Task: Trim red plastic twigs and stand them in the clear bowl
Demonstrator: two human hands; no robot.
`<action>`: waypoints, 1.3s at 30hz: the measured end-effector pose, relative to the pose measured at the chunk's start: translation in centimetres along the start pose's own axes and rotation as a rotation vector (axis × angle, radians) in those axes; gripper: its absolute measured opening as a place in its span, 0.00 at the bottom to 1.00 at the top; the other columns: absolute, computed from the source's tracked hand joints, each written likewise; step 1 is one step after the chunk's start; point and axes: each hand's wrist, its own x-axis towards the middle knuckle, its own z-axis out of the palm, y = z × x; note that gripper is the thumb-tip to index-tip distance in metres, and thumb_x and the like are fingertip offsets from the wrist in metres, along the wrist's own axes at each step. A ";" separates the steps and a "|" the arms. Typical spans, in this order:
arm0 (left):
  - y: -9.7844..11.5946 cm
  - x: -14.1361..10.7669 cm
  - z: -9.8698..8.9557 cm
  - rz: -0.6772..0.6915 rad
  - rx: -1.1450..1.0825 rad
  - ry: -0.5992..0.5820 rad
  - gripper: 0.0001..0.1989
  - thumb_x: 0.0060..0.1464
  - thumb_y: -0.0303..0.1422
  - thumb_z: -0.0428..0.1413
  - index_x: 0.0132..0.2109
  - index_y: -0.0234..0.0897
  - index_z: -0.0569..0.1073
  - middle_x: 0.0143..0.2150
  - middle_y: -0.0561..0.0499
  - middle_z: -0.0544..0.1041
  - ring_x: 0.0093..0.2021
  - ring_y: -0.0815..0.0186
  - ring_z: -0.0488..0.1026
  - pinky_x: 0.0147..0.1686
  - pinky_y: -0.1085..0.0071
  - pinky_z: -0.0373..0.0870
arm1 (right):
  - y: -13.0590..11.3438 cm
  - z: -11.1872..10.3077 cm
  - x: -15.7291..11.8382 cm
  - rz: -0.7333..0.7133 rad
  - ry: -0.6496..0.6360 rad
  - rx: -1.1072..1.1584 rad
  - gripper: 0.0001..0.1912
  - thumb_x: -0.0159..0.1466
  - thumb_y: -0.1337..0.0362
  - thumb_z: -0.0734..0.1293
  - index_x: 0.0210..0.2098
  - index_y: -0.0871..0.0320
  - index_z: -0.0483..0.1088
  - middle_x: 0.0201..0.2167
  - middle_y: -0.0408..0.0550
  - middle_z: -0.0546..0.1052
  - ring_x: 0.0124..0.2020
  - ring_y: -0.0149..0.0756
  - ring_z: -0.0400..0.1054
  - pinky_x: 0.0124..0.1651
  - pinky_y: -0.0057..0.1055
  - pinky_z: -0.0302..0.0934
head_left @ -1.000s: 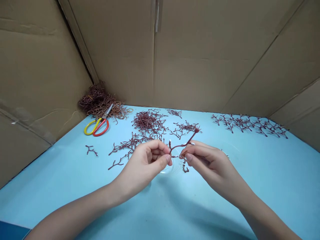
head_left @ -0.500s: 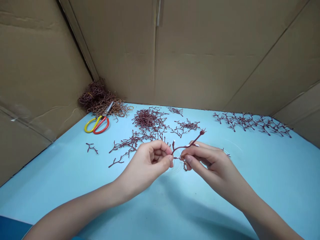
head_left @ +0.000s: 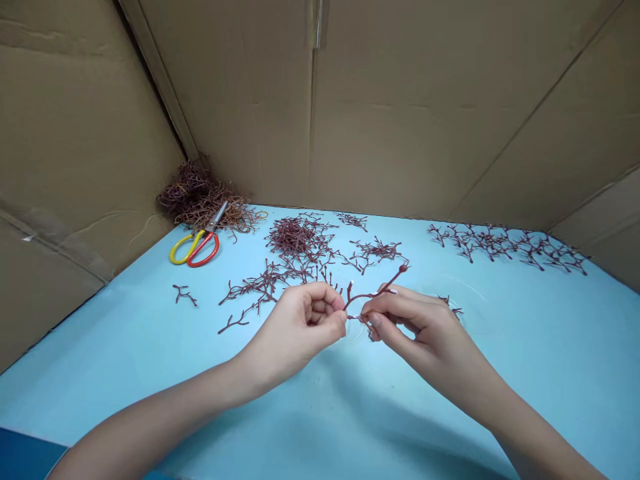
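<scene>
Above the middle of the table, my left hand (head_left: 307,327) pinches a dark reddish-brown artificial twig (head_left: 363,296) between thumb and fingers. Its forked stem reaches up and right to a knobbed tip, and small white bits show on some of its ends. My right hand (head_left: 417,330) is closed close by, with thumb and forefinger pinching a thin brown piece (head_left: 370,327) that touches the twig's lower branch. What this piece is, and how it joins the twig, is partly hidden by the fingers.
Behind my hands lie a dense heap of twigs (head_left: 295,237) and a smaller pile (head_left: 377,249). More twigs (head_left: 500,245) spread at the far right. Scissors (head_left: 200,245) lean on a tangled brown bundle (head_left: 200,200) at the left corner. Cardboard walls (head_left: 390,107) enclose the light blue table (head_left: 125,333).
Both hands hold almost the same pose. The fingers of my right hand have shifted very slightly at the thin brown piece, and the view has moved a little.
</scene>
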 end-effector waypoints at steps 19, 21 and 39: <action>-6.0 -0.2 3.4 -0.193 -0.201 -0.040 0.07 0.43 0.33 0.50 0.26 0.34 0.60 0.19 0.57 0.64 0.16 0.78 0.55 0.17 0.81 0.51 | 2.9 2.8 -4.9 0.160 -0.081 0.083 0.11 0.60 0.71 0.52 0.24 0.58 0.59 0.14 0.38 0.64 0.14 0.24 0.57 0.18 0.20 0.52; -6.3 -0.4 3.6 -0.201 -0.202 -0.052 0.08 0.45 0.34 0.49 0.27 0.34 0.59 0.18 0.57 0.64 0.16 0.78 0.55 0.16 0.81 0.51 | 3.1 3.0 -5.0 0.206 -0.109 0.108 0.11 0.60 0.70 0.52 0.24 0.57 0.58 0.12 0.36 0.60 0.12 0.23 0.54 0.17 0.20 0.50; -8.3 -1.1 4.3 -0.227 -0.269 -0.055 0.12 0.47 0.39 0.48 0.27 0.36 0.55 0.17 0.61 0.60 0.14 0.79 0.55 0.15 0.81 0.51 | 3.8 4.6 -5.9 0.323 -0.163 0.208 0.10 0.59 0.67 0.52 0.21 0.57 0.55 0.16 0.39 0.59 0.17 0.26 0.53 0.20 0.22 0.50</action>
